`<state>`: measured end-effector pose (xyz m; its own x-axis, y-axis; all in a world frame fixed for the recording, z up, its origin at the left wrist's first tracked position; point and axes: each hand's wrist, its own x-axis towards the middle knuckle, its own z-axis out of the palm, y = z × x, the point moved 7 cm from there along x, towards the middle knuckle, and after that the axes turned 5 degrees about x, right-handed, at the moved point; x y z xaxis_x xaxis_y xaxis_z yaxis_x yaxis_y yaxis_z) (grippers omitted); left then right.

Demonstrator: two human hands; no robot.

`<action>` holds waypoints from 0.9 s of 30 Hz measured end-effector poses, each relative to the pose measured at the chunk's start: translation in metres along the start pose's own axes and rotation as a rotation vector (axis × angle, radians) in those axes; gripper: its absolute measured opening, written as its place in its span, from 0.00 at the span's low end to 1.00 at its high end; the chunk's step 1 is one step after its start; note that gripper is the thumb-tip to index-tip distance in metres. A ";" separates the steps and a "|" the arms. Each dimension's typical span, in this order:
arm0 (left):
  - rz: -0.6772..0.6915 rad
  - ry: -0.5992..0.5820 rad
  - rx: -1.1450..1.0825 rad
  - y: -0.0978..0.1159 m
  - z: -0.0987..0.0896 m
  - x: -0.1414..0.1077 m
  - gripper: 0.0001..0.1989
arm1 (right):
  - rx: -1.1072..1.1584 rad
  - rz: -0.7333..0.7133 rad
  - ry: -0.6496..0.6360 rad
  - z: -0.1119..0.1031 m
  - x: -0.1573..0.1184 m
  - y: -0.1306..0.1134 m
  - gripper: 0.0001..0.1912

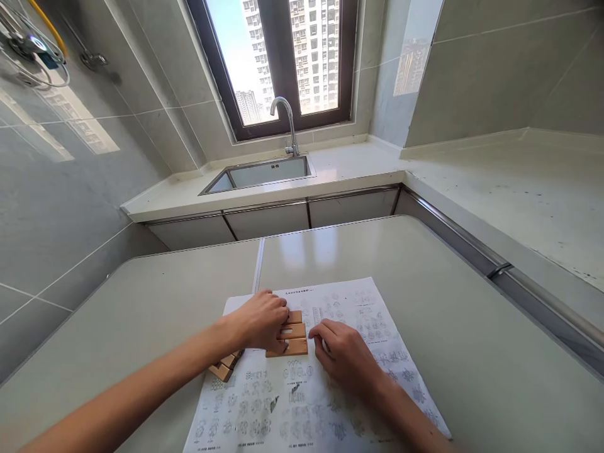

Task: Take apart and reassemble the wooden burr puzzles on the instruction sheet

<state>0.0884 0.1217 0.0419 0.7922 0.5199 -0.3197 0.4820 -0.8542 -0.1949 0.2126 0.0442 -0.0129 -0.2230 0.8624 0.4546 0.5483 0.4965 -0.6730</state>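
On a large printed sheet [325, 402] lie several flat wooden pieces [296, 346], set side by side in a small stack of rows. My left hand [265, 319] rests over their left ends, its fingers curled down onto them and closed around the edge. Just right of the pieces is my right hand [340, 352], fingers bent and drawn together near the thumb; whether anything small is between them is hidden. More wooden pieces [221, 371] lie partly under my left wrist, at the sheet's left side.
The sheet lies on a pale table [368, 251] with rounded corners. Beyond it stand a counter [349, 160] with a sink [268, 173] and a faucet [289, 123], below a window. Another counter [509, 182] runs along the right, with a metal rail under its edge.
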 end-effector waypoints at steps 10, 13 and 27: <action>-0.187 0.196 -0.345 0.009 0.003 -0.033 0.15 | 0.002 -0.064 0.022 -0.003 0.002 -0.010 0.10; -0.337 0.328 -0.442 0.006 0.017 -0.044 0.11 | 0.015 -0.083 -0.035 0.001 0.001 -0.015 0.11; -0.555 0.528 -0.557 0.018 0.047 -0.053 0.10 | 0.062 -0.017 -0.167 0.007 -0.002 -0.011 0.19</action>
<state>0.0377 0.0785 0.0115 0.3970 0.9012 0.1738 0.8422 -0.4330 0.3212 0.2019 0.0383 -0.0103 -0.3654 0.8559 0.3660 0.4940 0.5116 -0.7030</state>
